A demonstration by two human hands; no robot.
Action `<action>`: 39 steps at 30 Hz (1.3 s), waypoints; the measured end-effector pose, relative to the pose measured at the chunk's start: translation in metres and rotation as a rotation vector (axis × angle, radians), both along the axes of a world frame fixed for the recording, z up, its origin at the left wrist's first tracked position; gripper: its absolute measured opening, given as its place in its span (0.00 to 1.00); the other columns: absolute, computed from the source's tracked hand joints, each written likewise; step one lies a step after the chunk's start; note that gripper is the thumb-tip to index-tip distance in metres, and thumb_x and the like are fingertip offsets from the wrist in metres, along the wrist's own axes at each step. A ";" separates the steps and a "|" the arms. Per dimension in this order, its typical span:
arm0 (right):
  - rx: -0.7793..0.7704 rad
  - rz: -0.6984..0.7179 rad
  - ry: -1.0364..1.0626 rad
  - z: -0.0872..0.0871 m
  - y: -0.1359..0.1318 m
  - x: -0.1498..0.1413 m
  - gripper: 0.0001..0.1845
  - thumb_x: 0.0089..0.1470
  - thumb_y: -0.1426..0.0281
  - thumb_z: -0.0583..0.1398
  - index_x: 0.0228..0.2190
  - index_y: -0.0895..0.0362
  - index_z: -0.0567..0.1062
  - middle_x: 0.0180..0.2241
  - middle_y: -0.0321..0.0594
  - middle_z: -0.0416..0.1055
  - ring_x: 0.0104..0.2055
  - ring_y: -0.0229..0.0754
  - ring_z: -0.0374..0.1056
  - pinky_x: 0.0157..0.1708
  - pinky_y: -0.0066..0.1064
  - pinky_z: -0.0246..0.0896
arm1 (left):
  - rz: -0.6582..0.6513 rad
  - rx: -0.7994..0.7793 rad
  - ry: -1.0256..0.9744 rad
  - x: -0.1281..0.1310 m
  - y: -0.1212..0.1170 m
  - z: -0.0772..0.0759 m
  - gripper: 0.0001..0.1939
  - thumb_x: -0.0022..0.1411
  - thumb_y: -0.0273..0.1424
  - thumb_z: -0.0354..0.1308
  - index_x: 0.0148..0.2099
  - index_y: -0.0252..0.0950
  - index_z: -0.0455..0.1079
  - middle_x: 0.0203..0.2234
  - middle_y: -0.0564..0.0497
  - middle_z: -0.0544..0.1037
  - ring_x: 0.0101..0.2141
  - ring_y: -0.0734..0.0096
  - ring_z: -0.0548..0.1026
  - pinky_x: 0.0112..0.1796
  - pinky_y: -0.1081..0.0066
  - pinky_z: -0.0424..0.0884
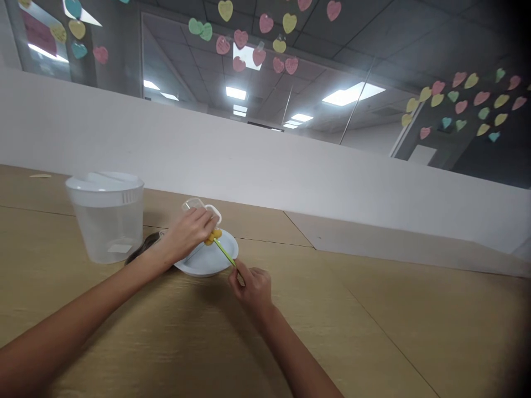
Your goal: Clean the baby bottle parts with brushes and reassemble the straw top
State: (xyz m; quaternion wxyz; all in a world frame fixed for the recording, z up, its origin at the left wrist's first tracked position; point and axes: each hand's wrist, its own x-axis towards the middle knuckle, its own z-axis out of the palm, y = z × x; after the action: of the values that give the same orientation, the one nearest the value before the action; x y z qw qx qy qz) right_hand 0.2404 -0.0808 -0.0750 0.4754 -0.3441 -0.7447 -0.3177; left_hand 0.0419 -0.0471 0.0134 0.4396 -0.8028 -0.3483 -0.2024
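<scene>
Over a round white plate (203, 262), my left hand (191, 231) is closed on a small clear plastic container (193, 203). A white loop-shaped piece (215, 211) shows beside its fingers. My right hand (254, 284) pinches a thin green stick (224, 252) that slants up and left above the plate's right side. At the stick's far end is a yellow lobed piece (213, 237), right under my left fingertips. Whether those fingertips touch it I cannot tell. My left hand and forearm hide part of the plate and most of the container.
A translucent plastic bucket (110, 221) with a white lid stands to the left. Between it and the plate, a dark rounded object (143, 247) is partly behind my forearm. A flat tan piece (40, 176) lies far left on the wooden table (373, 326). A white partition (249, 166) rises behind.
</scene>
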 end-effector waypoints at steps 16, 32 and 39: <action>0.003 0.039 -0.011 0.000 0.001 -0.001 0.10 0.56 0.74 0.52 0.34 0.63 0.73 0.13 0.31 0.65 0.13 0.31 0.57 0.17 0.26 0.46 | -0.074 -0.138 -0.061 -0.009 0.012 -0.001 0.24 0.50 0.21 0.56 0.51 0.36 0.63 0.38 0.44 0.69 0.39 0.57 0.64 0.38 0.63 0.61; -0.068 0.041 0.049 -0.003 0.003 0.002 0.12 0.57 0.73 0.52 0.33 0.62 0.74 0.14 0.31 0.65 0.14 0.30 0.58 0.19 0.25 0.49 | -0.069 -0.050 -0.152 -0.016 0.032 -0.004 0.24 0.52 0.18 0.50 0.52 0.40 0.65 0.42 0.43 0.71 0.41 0.56 0.65 0.39 0.59 0.62; -0.078 0.064 0.080 -0.004 0.004 0.005 0.12 0.57 0.73 0.52 0.33 0.62 0.75 0.13 0.31 0.64 0.14 0.31 0.58 0.19 0.24 0.50 | 0.031 -0.031 -0.175 -0.040 0.046 -0.004 0.24 0.55 0.17 0.46 0.52 0.38 0.66 0.43 0.41 0.71 0.42 0.55 0.66 0.41 0.58 0.61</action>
State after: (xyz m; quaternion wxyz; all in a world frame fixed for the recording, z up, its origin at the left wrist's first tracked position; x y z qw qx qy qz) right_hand 0.2453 -0.0772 -0.0793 0.5009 -0.3506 -0.7477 -0.2592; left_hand 0.0023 -0.0009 0.0095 0.3982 -0.7832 -0.4009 -0.2595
